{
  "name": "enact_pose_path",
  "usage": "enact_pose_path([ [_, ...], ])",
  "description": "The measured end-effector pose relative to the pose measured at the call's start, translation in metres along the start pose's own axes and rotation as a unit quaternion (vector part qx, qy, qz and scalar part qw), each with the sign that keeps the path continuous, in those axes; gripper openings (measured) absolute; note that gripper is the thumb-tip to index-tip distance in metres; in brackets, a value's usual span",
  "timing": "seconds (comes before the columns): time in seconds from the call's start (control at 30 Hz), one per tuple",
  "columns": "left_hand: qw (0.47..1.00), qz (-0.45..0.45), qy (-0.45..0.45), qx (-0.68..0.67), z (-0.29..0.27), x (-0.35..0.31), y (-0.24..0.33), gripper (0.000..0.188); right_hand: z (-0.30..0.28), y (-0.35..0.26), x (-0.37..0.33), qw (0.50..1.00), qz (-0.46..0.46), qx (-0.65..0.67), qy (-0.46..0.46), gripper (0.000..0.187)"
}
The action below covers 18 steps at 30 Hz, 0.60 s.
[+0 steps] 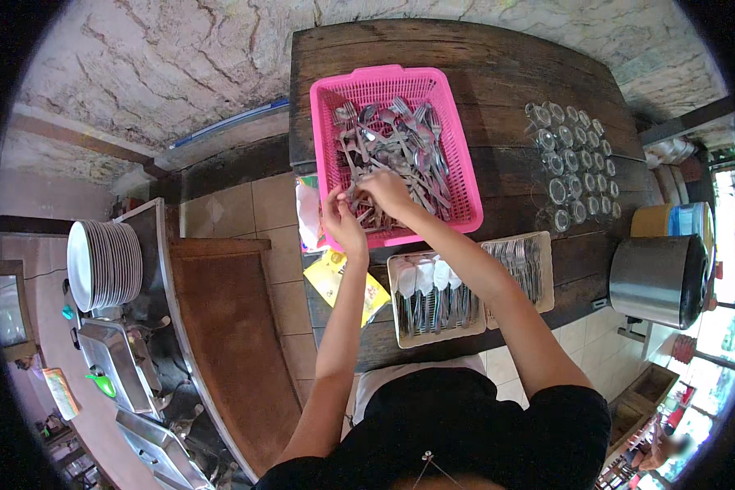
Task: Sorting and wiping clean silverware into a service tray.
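Note:
A pink plastic basket point(471, 188) holds a jumbled heap of metal forks and spoons point(392, 139). Over its near left corner, my left hand point(343, 222) is closed on a piece of cutlery, whose kind I cannot make out. My right hand point(385, 193) is beside it, above the heap, with its fingers curled in; what they grip is hidden. Nearer to me stands a cream tray point(441, 336) of cutlery, some pieces topped with white wrapping point(420, 276). A second cream tray point(545, 245) next to it holds forks point(523, 265), partly behind my right forearm.
Rows of clear glasses point(576, 167) stand on the right of the dark wooden table point(498, 106). A yellow packet point(347, 286) lies at its left edge. A large metal pot point(657, 282) is at far right. Stacked white plates point(106, 265) and metal trays point(118, 363) occupy the left counter.

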<state>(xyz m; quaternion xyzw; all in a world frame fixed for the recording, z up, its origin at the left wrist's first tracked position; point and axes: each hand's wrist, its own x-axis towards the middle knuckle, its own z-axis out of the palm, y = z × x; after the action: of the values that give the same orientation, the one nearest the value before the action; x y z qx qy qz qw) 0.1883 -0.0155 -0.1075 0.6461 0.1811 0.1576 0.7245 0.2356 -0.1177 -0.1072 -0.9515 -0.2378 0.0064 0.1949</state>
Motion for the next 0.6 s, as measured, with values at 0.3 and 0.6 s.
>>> enact_pose_path([
  [0.3,0.994,-0.048,-0.023,-0.099,0.03,-0.015,0.023,0.036,-0.055,-0.037,-0.008,0.966,0.024,0.087,0.242,0.017],
  [0.6,0.964,-0.146,0.023,-0.221,0.019,0.011,-0.009,0.025,-0.038,-0.011,-0.004,0.969,0.01,0.22,0.109,0.024],
])
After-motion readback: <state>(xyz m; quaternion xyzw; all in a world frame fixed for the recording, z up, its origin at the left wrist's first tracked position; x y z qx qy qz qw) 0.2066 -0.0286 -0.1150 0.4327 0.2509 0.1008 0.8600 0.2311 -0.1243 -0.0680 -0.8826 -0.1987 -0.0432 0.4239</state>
